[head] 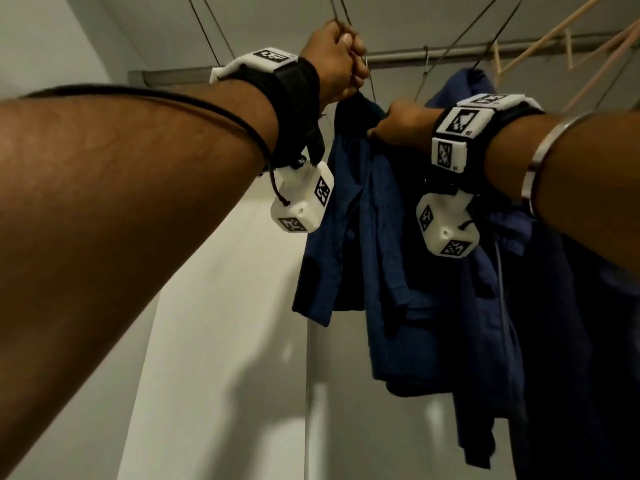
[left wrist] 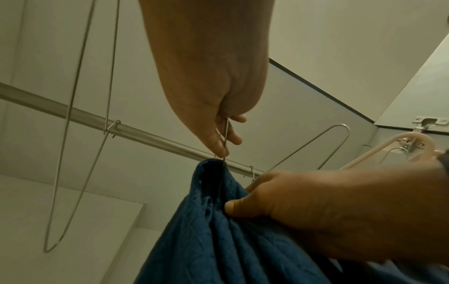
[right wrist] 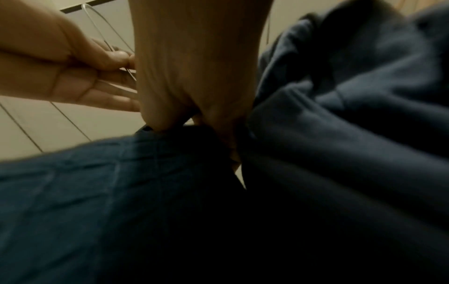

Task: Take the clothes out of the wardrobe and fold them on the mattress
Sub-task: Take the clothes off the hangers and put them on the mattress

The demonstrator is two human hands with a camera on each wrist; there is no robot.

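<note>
A blue textured garment hangs from a thin wire hanger just below the metal rail. My left hand is raised at the rail and pinches the hanger's wire neck right above the collar. My right hand is a little lower and to the right and grips a bunch of the blue fabric near the collar. In the left wrist view the right hand has its thumb pressed into the cloth. The right wrist view shows the blue garment under my right hand, blurred.
A darker navy garment hangs right behind and to the right of the blue one. Empty wire hangers dangle from the rail on the left, another wire hanger on the right. Pale wooden hangers sit far right. White wardrobe walls close in.
</note>
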